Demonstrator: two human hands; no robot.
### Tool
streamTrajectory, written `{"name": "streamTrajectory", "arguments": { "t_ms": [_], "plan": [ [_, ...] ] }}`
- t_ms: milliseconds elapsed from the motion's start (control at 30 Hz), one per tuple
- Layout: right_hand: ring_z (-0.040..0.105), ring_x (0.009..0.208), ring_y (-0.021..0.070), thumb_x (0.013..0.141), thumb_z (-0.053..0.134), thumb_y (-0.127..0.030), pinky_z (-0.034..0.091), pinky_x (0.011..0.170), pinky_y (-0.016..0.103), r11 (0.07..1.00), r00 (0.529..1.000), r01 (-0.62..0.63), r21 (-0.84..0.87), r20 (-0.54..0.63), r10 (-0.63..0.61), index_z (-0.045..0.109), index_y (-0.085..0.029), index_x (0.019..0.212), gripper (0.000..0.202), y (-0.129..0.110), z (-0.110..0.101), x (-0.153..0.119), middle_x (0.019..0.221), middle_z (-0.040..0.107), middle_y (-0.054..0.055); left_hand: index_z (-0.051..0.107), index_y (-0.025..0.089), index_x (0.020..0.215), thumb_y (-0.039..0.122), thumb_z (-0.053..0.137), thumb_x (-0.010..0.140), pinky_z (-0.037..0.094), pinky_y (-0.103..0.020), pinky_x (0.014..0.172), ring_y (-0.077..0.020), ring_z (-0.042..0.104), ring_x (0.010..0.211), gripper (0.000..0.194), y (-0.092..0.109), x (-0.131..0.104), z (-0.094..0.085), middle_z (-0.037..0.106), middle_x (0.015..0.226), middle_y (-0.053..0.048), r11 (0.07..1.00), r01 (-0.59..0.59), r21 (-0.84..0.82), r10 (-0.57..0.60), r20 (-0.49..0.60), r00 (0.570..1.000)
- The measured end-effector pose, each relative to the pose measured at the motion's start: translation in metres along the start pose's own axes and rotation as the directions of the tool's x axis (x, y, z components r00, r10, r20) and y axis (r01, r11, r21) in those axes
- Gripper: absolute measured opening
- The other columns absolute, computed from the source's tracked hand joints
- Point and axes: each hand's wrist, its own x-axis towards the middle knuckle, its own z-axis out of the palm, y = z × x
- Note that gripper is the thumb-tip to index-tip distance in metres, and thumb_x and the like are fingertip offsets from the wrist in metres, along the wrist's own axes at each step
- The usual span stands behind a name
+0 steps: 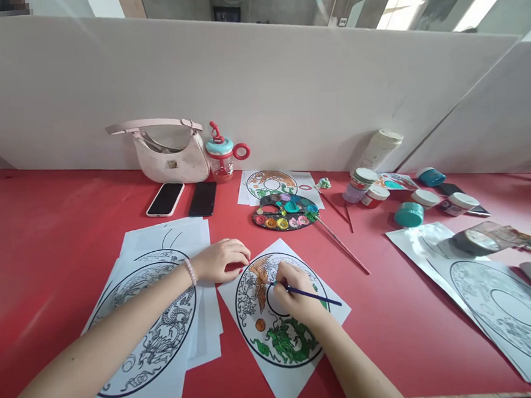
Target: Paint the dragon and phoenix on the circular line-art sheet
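My right hand [298, 294] is closed round a dark blue paintbrush [316, 294], its tip at the orange-brown bird on a round line drawing [287, 390]. A green dragon and an orange ball are coloured on the same sheet, which lies turned cornerwise. My left hand [222, 259], with a beaded bracelet at the wrist, rests at the sheet's upper left edge. Its fingers are loosely bent, thumb apart, holding nothing. Under my left forearm lies a stack of uncoloured dragon drawings [164, 378]. Beyond the sheet sits a paint palette [272, 223] with a second paintbrush [343, 245] leaning on it.
Two phones [202, 199], a pink handbag [171, 163] and a red-handled cup [221, 162] stand by the white partition [261, 89]. Behind the palette lies a partly coloured drawing [307, 180]. Paint jars [409, 214], a water cup [475, 241] and another drawing [467, 306] are to the right.
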Motion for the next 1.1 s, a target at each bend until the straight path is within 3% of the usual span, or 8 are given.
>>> {"name": "streamTrajectory", "arguments": {
  "t_ms": [167, 667, 833, 1100],
  "plan": [
    [0.029, 0.053, 0.0116, 0.067, 0.036, -0.01, 0.025, 0.05, 0.025, 0.999, 0.999, 0.02, 0.027, -0.027, -0.02, 0.024, -0.022, 0.065, 0.018, -0.0001, -0.0027, 0.0002, 0.058, 0.03, -0.005, 0.062, 0.021, 0.095, 0.015, 0.052, 0.079, 0.039, -0.034, 0.091, -0.0195, 0.053, 0.102, 0.021, 0.0042, -0.0005, -0.0006, 0.063, 0.106, -0.003, 0.999, 0.014, 0.034, -0.013, -0.024, 1.0],
    [0.031, 0.052, 0.0111, 0.067, 0.037, -0.014, 0.027, 0.049, 0.023, 0.992, 0.999, 0.005, 0.124, 0.044, -0.01, 0.026, -0.022, 0.063, 0.014, -0.0001, -0.0027, 0.0003, 0.056, 0.032, -0.005, 0.062, 0.02, 0.1, 0.017, 0.052, 0.084, 0.039, -0.036, 0.094, -0.0195, 0.052, 0.104, 0.019, 0.0085, -0.0036, 0.0005, 0.063, 0.109, -0.003, 0.997, 0.043, 0.067, -0.041, -0.024, 0.999],
    [0.03, 0.054, 0.0111, 0.067, 0.037, -0.013, 0.029, 0.05, 0.024, 0.997, 0.996, 0.012, 0.08, 0.088, -0.019, 0.028, -0.022, 0.065, 0.013, -0.0023, 0.0012, 0.0018, 0.058, 0.034, -0.004, 0.062, 0.02, 0.1, 0.016, 0.051, 0.084, 0.039, -0.036, 0.094, -0.0197, 0.051, 0.105, 0.02, 0.0079, -0.0036, 0.0004, 0.062, 0.11, -0.004, 0.997, 0.042, 0.068, -0.041, -0.019, 0.999],
    [0.028, 0.052, 0.0109, 0.064, 0.038, -0.012, 0.026, 0.048, 0.023, 0.994, 1.0, -0.021, 0.105, 0.022, 0.019, 0.025, -0.022, 0.063, 0.017, -0.001, 0.0002, 0.0005, 0.056, 0.031, -0.005, 0.062, 0.02, 0.101, 0.017, 0.052, 0.084, 0.039, -0.036, 0.095, -0.0199, 0.051, 0.106, 0.02, 0.0075, -0.0042, -0.0002, 0.062, 0.11, -0.004, 0.997, 0.034, 0.067, -0.033, -0.015, 0.999]
  ]
}}
